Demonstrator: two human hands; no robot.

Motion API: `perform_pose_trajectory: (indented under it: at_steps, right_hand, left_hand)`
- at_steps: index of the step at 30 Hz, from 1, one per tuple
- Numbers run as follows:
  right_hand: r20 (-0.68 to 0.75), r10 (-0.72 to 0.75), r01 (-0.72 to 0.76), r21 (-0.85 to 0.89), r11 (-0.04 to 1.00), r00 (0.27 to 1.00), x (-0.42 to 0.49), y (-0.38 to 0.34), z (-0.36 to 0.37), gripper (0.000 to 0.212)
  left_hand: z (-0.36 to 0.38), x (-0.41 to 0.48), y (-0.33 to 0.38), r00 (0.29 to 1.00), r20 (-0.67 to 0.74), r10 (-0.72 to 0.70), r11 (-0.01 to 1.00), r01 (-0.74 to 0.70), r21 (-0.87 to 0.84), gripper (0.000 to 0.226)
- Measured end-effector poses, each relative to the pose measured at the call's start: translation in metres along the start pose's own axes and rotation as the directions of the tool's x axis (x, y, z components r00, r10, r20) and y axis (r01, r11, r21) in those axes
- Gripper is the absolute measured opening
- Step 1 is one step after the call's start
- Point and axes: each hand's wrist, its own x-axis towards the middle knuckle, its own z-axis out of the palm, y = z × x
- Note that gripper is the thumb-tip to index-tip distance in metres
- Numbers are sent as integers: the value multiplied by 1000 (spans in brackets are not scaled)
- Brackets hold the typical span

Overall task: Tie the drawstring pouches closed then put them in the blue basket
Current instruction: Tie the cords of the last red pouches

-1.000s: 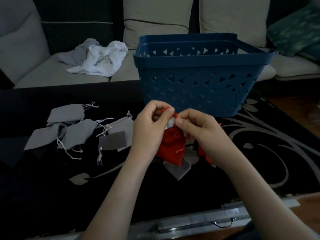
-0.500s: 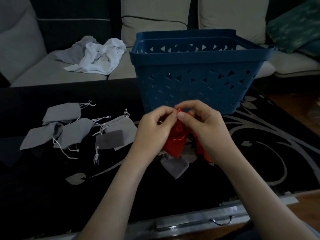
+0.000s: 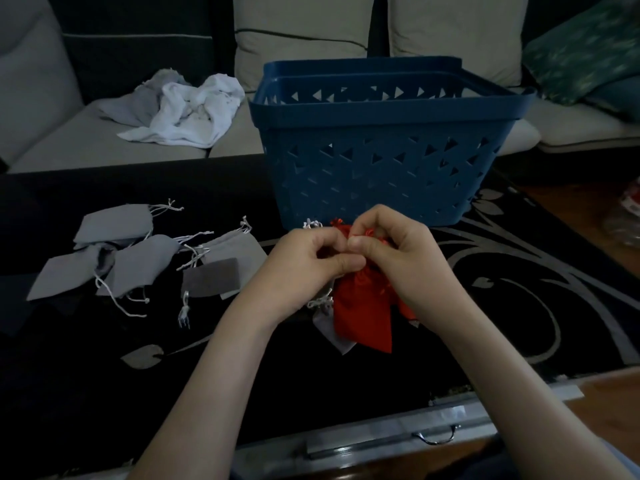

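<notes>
Head, two hands (image 3: 311, 265) (pinching pouch (image 3: 362, 317)), one basket (image 3: 381, 168)

My only view is wide-angle from the wearer's head, facing forward and down, close over the glossy black patterned table (image 3: 104, 393), blue perforated plastic basket (image 3: 381, 161) straight ahead.

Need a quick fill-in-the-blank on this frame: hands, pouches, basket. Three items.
1. The left hand and right hand both pinch the top of one pouch, coloured ____.
2. The cluster of grey pouches lies to the ____ of the hands.
3. The blue basket has cutouts shaped like ____.
Missing words: red; left; triangles.
</notes>
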Motion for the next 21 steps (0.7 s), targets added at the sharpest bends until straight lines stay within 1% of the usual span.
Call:
perform_pose_trajectory:
  at_steps: [2, 4, 5, 7, 9, 11, 12, 13, 15, 19, 21]
  right_hand:
    - [17, -8, 8, 15, 1000, 1000, 0, -1, 1, 12]
    - [19, -17, 17, -2, 1000, 1000, -1, -3, 0, 14]
    - [16, -15, 16, -33, 999, 1000, 0, -5, 0, 14]
    - [5, -3, 3, -106, 994, 1000, 1, -6, -2, 12]
    - [-3, 13, -14, -194, 981, 1000, 2, -4, -1, 12]
    - [-19, 7, -11, -256, 967, 1000, 3, -1, 3, 9]
    - [-29, 0, -8, -272, 962, 1000, 3, 0, 4, 9]
    - [-44, -2, -10, -287, 958, 999, 3, 2, 4, 14]
    - [-70, 3, -25, -317, 948, 998, 4, 3, 2, 20]
    - [-49, -36, 11, -441, 898, 998, 7, 6, -3, 17]
    - [-61, 11, -41, -530, 847, 998, 7, 4, -6, 19]
  left_hand:
    - [0, 0, 0, 999, -19, 35, 999, -34, 39, 9]
    - [1, 1, -2, 993, -93, 69, 996, -64, 56, 13]
    - [2, 2, -3, 987, -143, 77, 997, -73, 34, 16]
    - [3, 3, -3, 972, -228, 58, 993, -79, -87, 19]
    - [5, 2, 2, 962, -273, 2, 961, -77, -265, 17]
    - [7, 0, 9, 961, -264, -81, 881, -54, -469, 17]
    - [8, -1, 11, 964, -243, -107, 832, -47, -553, 17]
    - [9, -2, 13, 968, -224, -112, 798, -47, -601, 17]
    - [10, -2, 13, 976, -199, -84, 786, -58, -616, 18]
    - [9, 1, 9, 984, -168, -67, 805, -46, -591, 17]
    - [8, 3, 3, 985, -163, -59, 837, -40, -546, 18]
